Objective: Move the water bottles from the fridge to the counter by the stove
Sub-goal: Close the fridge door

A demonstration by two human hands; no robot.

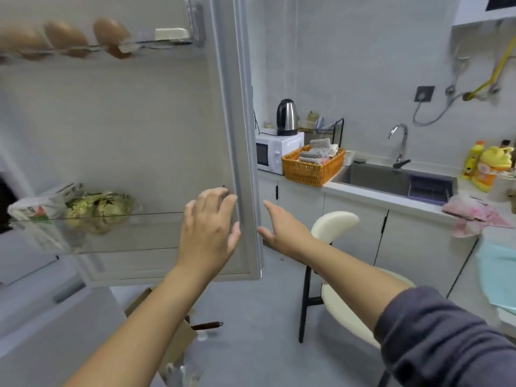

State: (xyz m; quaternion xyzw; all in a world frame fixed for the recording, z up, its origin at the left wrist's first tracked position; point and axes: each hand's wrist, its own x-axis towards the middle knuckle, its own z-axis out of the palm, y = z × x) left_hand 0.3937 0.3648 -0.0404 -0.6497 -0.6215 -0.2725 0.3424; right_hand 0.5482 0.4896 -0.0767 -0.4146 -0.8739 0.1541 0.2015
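Head view: hardly begun by the look of it, left grip (208,227) and right grip (282,227) both loose-fingered and empty, either side of free edge of door (139,135); bottles nowhere plainly in view, none on counter (377,198) right of door.

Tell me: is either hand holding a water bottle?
No, the left hand and right hand are open and empty, either side of the fridge door edge.

Even soft light; motion blur, wide-angle edge bending.
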